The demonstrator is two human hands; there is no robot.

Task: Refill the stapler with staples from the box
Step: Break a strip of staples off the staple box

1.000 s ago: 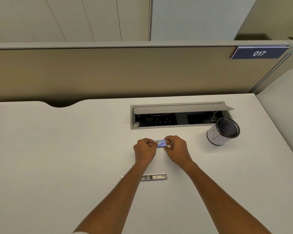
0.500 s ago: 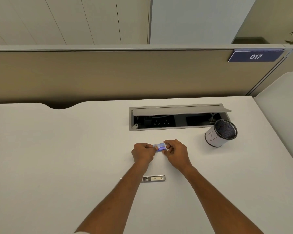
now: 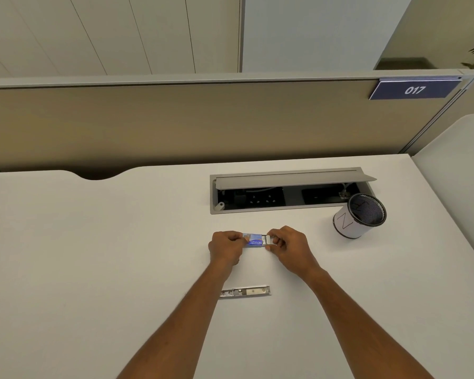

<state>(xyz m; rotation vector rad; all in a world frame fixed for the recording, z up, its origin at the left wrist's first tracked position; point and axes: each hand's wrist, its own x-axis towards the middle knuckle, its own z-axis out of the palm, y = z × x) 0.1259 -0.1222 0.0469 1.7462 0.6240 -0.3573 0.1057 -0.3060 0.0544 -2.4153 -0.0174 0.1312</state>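
Observation:
A small blue and white staple box (image 3: 253,240) is held just above the white desk (image 3: 93,255), between both hands. My left hand (image 3: 225,248) grips its left end. My right hand (image 3: 288,246) pinches the white inner tray, which sticks out a little at the box's right end. Nearer to me, a slim metal stapler (image 3: 245,291) lies flat on the desk between my forearms, partly hidden by my left forearm. No loose staples are visible.
A white pen cup with a black mesh inside (image 3: 359,216) stands to the right. Behind the hands, an open cable hatch (image 3: 290,191) is sunk into the desk. A beige partition (image 3: 175,121) closes off the back.
The inner tray has slid out to the right from the box, and my hands have drawn slightly apart. The stapler has not moved.

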